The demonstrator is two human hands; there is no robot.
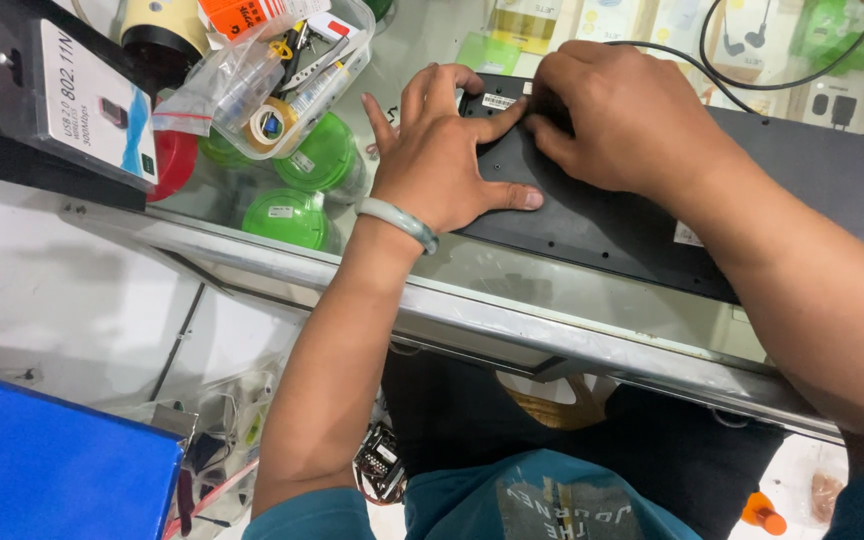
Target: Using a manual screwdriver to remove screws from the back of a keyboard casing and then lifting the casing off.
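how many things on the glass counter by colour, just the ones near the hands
Black: 1, the flat black device under the left hand and right hand
Green: 3, round green lids under the glass
Clear: 1, the clear plastic tub of small parts
Red: 1, a round red lid
Total: 6

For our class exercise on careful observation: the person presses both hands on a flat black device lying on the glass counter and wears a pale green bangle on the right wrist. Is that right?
Not quite. The head view shows the pale green bangle on the left wrist, not the right. The rest holds: the left hand and right hand both press on the flat black device lying on the glass counter.
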